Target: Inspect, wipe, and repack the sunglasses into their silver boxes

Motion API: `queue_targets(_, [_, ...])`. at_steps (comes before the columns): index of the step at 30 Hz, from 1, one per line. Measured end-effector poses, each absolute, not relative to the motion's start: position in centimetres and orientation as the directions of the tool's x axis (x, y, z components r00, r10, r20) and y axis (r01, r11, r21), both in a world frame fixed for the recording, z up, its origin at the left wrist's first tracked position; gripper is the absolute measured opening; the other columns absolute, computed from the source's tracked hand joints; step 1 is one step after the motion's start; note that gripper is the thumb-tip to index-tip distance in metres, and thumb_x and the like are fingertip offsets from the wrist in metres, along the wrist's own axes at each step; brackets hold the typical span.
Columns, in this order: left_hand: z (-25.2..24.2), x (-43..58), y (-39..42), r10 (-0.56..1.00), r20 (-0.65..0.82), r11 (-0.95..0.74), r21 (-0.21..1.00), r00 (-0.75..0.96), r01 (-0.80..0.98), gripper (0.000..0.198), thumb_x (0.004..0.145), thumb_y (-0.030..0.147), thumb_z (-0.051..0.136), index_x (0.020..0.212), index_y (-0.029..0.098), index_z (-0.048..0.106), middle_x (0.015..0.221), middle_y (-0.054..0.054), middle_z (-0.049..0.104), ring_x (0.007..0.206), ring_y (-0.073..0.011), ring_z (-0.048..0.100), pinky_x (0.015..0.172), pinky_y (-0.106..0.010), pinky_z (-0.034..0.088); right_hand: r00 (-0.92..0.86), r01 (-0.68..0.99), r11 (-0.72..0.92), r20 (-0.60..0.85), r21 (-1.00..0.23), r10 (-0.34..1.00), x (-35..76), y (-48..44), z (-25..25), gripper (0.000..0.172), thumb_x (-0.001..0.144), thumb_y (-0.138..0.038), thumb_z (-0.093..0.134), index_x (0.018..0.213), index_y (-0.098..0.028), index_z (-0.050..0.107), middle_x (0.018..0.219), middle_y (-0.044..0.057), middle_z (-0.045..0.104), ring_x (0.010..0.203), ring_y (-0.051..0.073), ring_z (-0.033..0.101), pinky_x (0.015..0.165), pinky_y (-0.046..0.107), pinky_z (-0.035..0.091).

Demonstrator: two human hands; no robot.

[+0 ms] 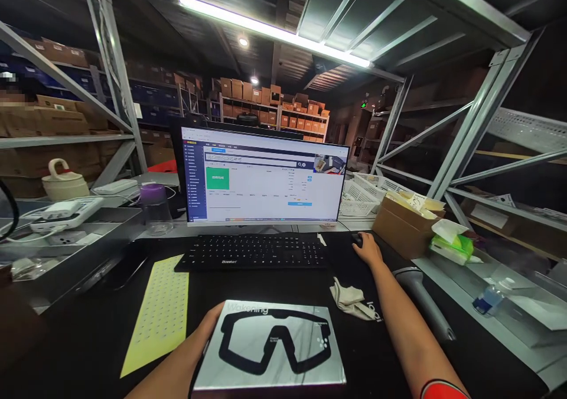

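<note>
Glossy paperboard goggle box (270, 352)

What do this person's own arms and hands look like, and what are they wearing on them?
The left hand and right hand are bare, with no gloves, and no watch shows at either wrist. The left forearm and right forearm are also bare. At the bottom edge, the right arm shows a red sleeve with a black hem.

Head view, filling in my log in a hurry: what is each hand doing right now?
Left hand: holding the edge of a flat box printed with goggles.
Right hand: cupped on a black computer mouse.
</note>
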State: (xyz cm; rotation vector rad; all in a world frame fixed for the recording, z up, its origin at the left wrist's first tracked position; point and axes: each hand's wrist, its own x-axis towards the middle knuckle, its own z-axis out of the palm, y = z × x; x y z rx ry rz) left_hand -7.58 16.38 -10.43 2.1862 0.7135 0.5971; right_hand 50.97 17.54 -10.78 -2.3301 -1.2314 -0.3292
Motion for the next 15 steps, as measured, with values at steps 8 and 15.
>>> queue_targets(8, [-10.3,-6.7,17.2,0.589,0.269,-0.605,0.772,0.762,0.195,0.114,0.068,0.073,0.069,0.155,0.025,0.014,0.154,-0.015,0.042,0.14,-0.0412,0.042,0.116,-0.05,0.037,0.587,0.81,-0.481,0.45,-0.335,0.673,46.3,15.5,-6.6,0.04,0.096,-0.033,0.065,0.132,-0.018,0.056,0.142,0.012,0.052,0.126,0.031,0.053,0.105,0.055,0.045])
queue_targets(15, [-9.3,-5.2,15.9,0.685,0.332,-0.549,0.821,0.649,0.159,0.115,0.057,0.088,0.066,0.145,0.024,0.029,0.144,-0.014,0.052,0.132,-0.0422,0.049,0.109,-0.05,0.045,0.165,0.926,-0.039,0.31,-0.376,0.936,36.5,12.1,-0.1,0.039,0.099,-0.032,0.057,0.136,-0.019,0.055,0.134,0.012,0.061,0.118,0.023,0.061,0.102,0.041,0.047])
